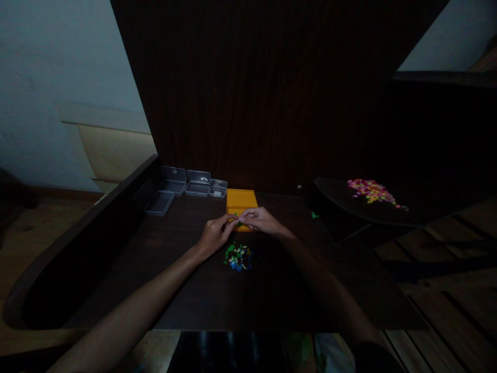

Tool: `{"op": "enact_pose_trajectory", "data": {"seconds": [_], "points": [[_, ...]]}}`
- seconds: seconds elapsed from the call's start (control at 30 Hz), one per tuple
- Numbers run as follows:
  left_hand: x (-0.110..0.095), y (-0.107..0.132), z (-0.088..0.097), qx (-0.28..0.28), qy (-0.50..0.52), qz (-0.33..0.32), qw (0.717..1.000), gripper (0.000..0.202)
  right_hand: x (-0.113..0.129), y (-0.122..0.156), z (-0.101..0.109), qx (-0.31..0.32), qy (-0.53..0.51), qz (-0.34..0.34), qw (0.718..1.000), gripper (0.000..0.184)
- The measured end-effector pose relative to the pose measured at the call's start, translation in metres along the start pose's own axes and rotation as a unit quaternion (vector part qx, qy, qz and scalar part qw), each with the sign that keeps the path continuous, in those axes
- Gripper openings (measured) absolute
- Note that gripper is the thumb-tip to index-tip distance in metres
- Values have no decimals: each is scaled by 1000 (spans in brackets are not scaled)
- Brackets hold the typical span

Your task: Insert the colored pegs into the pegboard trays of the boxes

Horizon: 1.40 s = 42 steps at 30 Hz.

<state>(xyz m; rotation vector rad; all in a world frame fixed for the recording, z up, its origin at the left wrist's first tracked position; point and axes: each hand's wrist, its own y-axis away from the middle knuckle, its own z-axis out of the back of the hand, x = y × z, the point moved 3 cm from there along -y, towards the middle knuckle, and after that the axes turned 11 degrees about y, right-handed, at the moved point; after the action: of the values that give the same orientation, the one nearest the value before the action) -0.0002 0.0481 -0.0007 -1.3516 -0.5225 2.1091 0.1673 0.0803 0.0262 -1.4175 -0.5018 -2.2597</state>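
My left hand (pixel 216 234) and my right hand (pixel 262 221) meet with fingertips pinched together over an open yellow box (pixel 241 197). A small green piece (pixel 239 220) shows right at the fingertips, apparently gripped from both sides; its exact shape is too small to make out. The hands cover part of the box's near half. Just below them on the dark table lies a loose pile of tiny building bricks (pixel 238 257) in green, white, blue and yellow.
Several clear plastic cases, such as this open one (pixel 198 184), stand at the back left. A green scrap (pixel 314 214) lies to the right. Pink and yellow bits (pixel 371 190) are heaped on a dark raised surface. A side panel (pixel 89 223) borders the table (pixel 163 269) at left.
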Motion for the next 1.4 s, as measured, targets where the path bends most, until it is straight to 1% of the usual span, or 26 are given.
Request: {"op": "enact_pose_trajectory", "data": {"seconds": [0.1, 0.2, 0.27, 0.33, 0.4, 0.47, 0.53, 0.6, 0.63, 0.7, 0.87, 1.1, 1.27, 1.4], "points": [[1, 0, 1, 1, -5, 4, 1000, 23, 0, 1, 1, 13, 12, -1, 1000, 46], [3, 0, 1, 3, -7, 14, 1000, 22, -1, 1, 3, 20, 41, 9, 999, 42], [4, -1, 2, 9, -9, 22, 1000, 22, -4, 1, 7, 12, 80, 20, 997, 38], [4, -2, 3, 15, -16, 38, 999, 21, -7, 0, 12, -12, 140, 29, 990, 34], [5, -3, 3, 24, -30, 61, 997, 21, -10, -2, 17, -40, 238, 40, 970, 29], [6, -4, 4, 37, -55, 84, 994, 22, -11, -3, 20, -54, 357, 44, 932, 25], [7, -5, 4, 53, -86, 102, 990, 23, -13, -4, 22, -55, 454, 33, 889, 25], [9, -5, 4, 65, -112, 111, 985, 24, -14, -5, 22, -51, 508, 14, 860, 25], [9, -5, 4, 70, -120, 113, 984, 24, -14, -5, 22, -49, 523, 6, 851, 25], [10, -5, 4, 78, -129, 117, 982, 25, -15, -5, 21, -42, 538, -5, 842, 24], [8, -5, 4, 94, -136, 125, 978, 26, -18, -7, 21, -43, 541, -8, 840, 22], [9, -5, 3, 99, -129, 134, 977, 27, -24, -10, 26, -53, 502, 16, 863, 17], [8, -4, 2, 100, -131, 124, 979, 27, -21, -6, 27, -43, 475, 22, 879, 19], [8, -4, 2, 102, -138, 121, 978, 27, -16, -3, 28, -32, 488, 19, 872, 23]]}}
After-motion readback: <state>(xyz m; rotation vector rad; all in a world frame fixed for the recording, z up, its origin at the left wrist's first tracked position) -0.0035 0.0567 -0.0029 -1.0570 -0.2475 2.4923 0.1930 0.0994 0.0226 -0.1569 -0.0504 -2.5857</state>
